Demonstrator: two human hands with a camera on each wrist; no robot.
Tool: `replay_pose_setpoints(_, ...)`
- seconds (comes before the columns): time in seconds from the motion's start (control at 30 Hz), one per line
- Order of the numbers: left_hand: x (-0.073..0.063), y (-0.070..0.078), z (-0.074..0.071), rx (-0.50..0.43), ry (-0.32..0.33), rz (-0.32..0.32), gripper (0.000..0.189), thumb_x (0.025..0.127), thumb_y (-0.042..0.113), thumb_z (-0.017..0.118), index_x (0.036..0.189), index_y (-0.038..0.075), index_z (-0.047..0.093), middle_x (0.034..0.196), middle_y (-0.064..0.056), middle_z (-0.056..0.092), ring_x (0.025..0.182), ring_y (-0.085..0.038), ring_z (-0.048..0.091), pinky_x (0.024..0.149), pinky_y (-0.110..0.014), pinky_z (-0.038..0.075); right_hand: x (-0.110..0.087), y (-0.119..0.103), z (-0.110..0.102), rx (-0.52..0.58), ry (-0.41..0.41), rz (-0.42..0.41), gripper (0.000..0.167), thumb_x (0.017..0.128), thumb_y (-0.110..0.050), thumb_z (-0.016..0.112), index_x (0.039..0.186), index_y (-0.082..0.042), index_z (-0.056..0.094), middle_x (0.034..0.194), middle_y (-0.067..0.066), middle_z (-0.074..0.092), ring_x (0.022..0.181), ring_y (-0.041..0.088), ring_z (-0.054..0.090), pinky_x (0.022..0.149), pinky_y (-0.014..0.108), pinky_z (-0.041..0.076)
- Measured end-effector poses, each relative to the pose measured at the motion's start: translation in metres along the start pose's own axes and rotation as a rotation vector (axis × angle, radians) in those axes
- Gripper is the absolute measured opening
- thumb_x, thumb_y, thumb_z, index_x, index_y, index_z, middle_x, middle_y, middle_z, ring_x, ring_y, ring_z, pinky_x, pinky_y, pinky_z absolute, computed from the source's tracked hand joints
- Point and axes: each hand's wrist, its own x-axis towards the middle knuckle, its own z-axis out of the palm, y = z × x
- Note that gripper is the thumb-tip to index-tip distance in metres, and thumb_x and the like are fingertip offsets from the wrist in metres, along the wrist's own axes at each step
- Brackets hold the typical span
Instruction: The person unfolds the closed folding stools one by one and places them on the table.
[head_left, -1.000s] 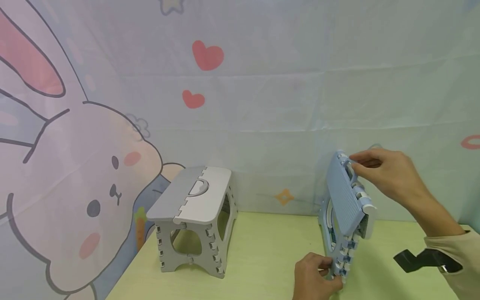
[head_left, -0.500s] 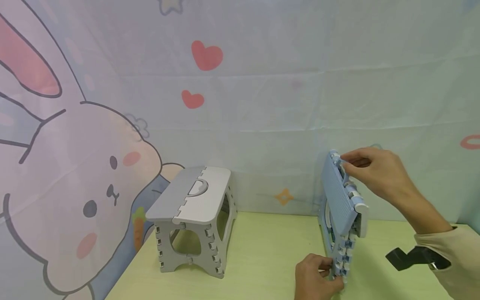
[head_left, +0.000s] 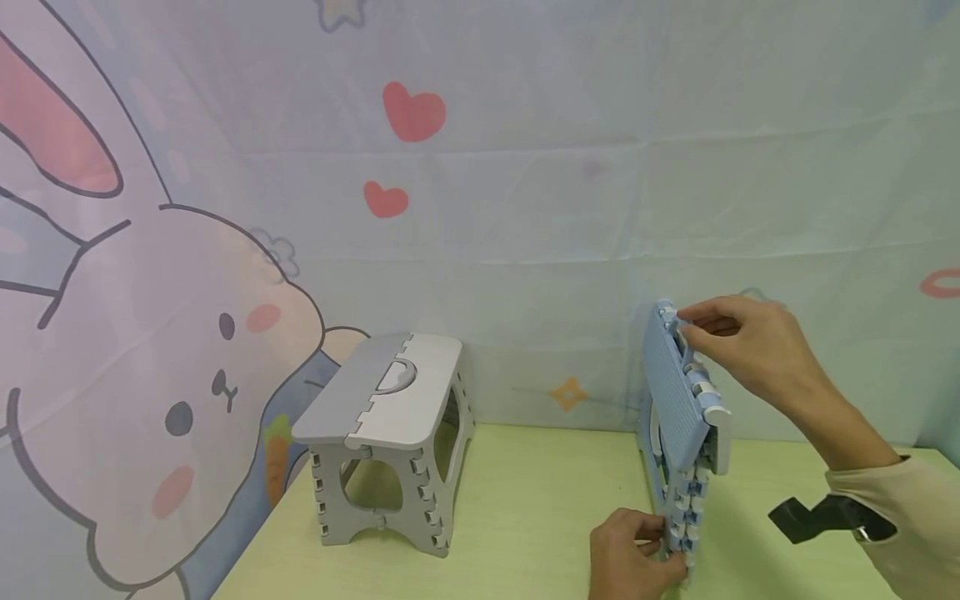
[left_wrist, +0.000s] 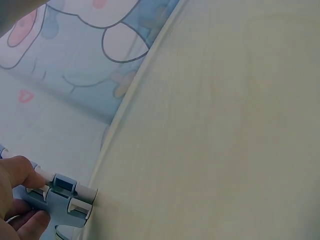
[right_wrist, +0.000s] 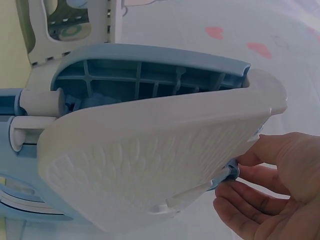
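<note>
A blue and white folding step stool (head_left: 675, 400) stands on the right side of the table, its two seat halves folded down into a narrow peak. My right hand (head_left: 757, 346) pinches the blue carry handle (right_wrist: 229, 173) at the top seam. In the right wrist view, the white half (right_wrist: 140, 150) faces the camera with a narrow gap before the ribbed blue half (right_wrist: 150, 55). Low at the near end, my left hand (head_left: 630, 554) pinches the stool's hinged leg edge. Those interlocking hinge knuckles (left_wrist: 67, 197) show beside the thumb in the left wrist view.
A grey folding stool (head_left: 337, 396) stands unfolded on the left part of the pale yellow-green table (head_left: 540, 500). Behind both stools hangs a cloth backdrop (head_left: 540, 208) with a rabbit and hearts. A black strap (head_left: 828, 517) hangs by the right sleeve (head_left: 900, 508).
My right hand has moved slightly left with the handle, and the stool's top has tipped left, standing more upright. The left hand keeps its hold low on the stool.
</note>
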Motion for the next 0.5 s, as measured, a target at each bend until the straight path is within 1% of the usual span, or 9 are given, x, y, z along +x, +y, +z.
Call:
replay_pose_setpoints(0.03, 0.0001, -0.0002, -0.0001, -0.002, 0.000, -0.001, 0.023, 0.073, -0.006, 0.088, 0.089, 0.007, 0.078, 0.087, 0.013, 0.064, 0.079, -0.001, 0.066, 0.070, -0.010, 0.058, -0.0001, 0.0000, 0.0006, 0.001, 0.001, 0.001, 0.029, 0.104, -0.021, 0.071, 0.125, -0.001, 0.076, 0.113, 0.019, 0.075, 0.101, 0.038, 0.072, 0.075, 0.020, 0.052)
replay_pose_setpoints(0.1, 0.0000, -0.0007, -0.0002, -0.008, 0.002, -0.006, 0.023, 0.073, -0.006, 0.088, 0.089, 0.008, 0.078, 0.087, 0.013, 0.064, 0.079, -0.001, 0.066, 0.070, -0.010, 0.058, 0.0002, 0.0002, 0.0020, 0.005, 0.003, 0.000, 0.029, 0.104, -0.021, 0.070, 0.125, -0.001, 0.076, 0.113, 0.019, 0.075, 0.102, 0.039, 0.072, 0.077, 0.026, 0.054)
replay_pose_setpoints(0.2, 0.0001, -0.0015, -0.0001, -0.014, 0.005, -0.015, 0.024, 0.072, -0.006, 0.088, 0.088, 0.009, 0.078, 0.087, 0.014, 0.064, 0.079, -0.001, 0.066, 0.070, -0.011, 0.058, -0.0004, 0.0004, 0.0028, 0.009, 0.007, -0.003, 0.029, 0.105, -0.021, 0.070, 0.125, -0.002, 0.076, 0.113, 0.019, 0.075, 0.101, 0.039, 0.073, 0.076, 0.023, 0.053)
replay_pose_setpoints(0.33, 0.0005, -0.0017, 0.0003, -0.017, 0.004, -0.024, 0.024, 0.072, -0.006, 0.089, 0.088, 0.010, 0.078, 0.087, 0.014, 0.064, 0.078, 0.000, 0.066, 0.070, -0.011, 0.059, -0.0021, 0.0011, 0.0021, 0.011, 0.015, -0.010, 0.028, 0.105, -0.021, 0.070, 0.125, -0.003, 0.076, 0.113, 0.018, 0.075, 0.100, 0.038, 0.073, 0.073, 0.013, 0.049)
replay_pose_setpoints(0.4, 0.0007, -0.0013, 0.0004, -0.021, 0.002, -0.029, 0.024, 0.072, -0.006, 0.089, 0.088, 0.010, 0.079, 0.087, 0.014, 0.064, 0.078, 0.000, 0.066, 0.070, -0.011, 0.059, -0.0027, 0.0021, 0.0021, 0.020, 0.017, -0.010, 0.029, 0.105, -0.022, 0.070, 0.126, -0.003, 0.076, 0.113, 0.018, 0.075, 0.099, 0.037, 0.072, 0.072, 0.011, 0.048)
replay_pose_setpoints(0.47, 0.0009, -0.0009, 0.0004, -0.024, 0.001, -0.032, 0.024, 0.073, -0.006, 0.089, 0.088, 0.009, 0.079, 0.087, 0.014, 0.064, 0.078, 0.000, 0.066, 0.070, -0.011, 0.059, -0.0033, 0.0034, 0.0023, 0.026, 0.017, -0.006, 0.030, 0.106, -0.024, 0.070, 0.128, -0.004, 0.075, 0.113, 0.017, 0.075, 0.098, 0.033, 0.072, 0.071, 0.011, 0.048)
replay_pose_setpoints(0.5, 0.0009, -0.0007, 0.0005, -0.025, 0.001, -0.034, 0.024, 0.073, -0.006, 0.088, 0.088, 0.009, 0.079, 0.087, 0.014, 0.064, 0.078, 0.000, 0.066, 0.070, -0.011, 0.059, -0.0036, 0.0044, 0.0025, 0.032, 0.015, -0.002, 0.032, 0.106, -0.025, 0.070, 0.129, -0.004, 0.075, 0.114, 0.017, 0.075, 0.098, 0.030, 0.071, 0.071, 0.010, 0.048)
